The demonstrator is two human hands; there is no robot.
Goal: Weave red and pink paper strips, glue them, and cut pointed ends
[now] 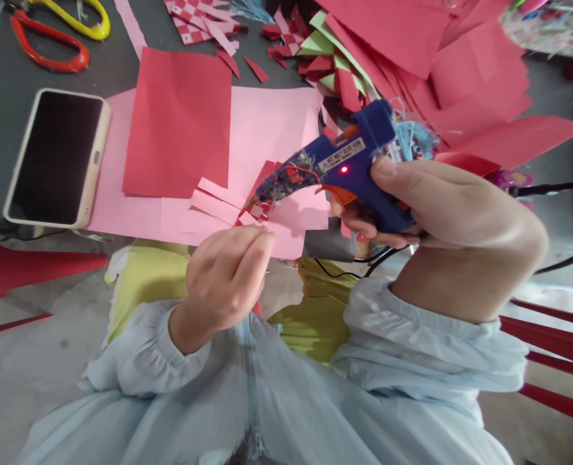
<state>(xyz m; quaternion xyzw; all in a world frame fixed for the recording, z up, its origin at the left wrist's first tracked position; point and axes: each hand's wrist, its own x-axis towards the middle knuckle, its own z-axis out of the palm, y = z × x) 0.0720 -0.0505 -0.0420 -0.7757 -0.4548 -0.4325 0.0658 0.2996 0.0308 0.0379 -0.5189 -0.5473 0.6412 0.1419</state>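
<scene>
My right hand (426, 200) is wrapped round a blue hot glue gun (364, 152) with an orange trigger and a lit red light. Its tip, covered in old glue strings, points down-left at a small woven piece of red and pink paper strips (261, 208). My left hand (230, 271) is closed at the near edge of that woven piece, its fingertips pressed together on it. Loose pink strip ends (216, 201) stick out to the left of the weave. Beneath lies a large pink paper sheet (276, 116), with a red paper rectangle (179, 123) on its left part.
A phone (56, 155) lies at the left, with scissors (53, 55) behind it. Finished-looking checked paper pieces (194, 26) and paper scraps lie at the back. Stacked red sheets (480, 71) fill the right back. A black cord (567, 258) runs at the right.
</scene>
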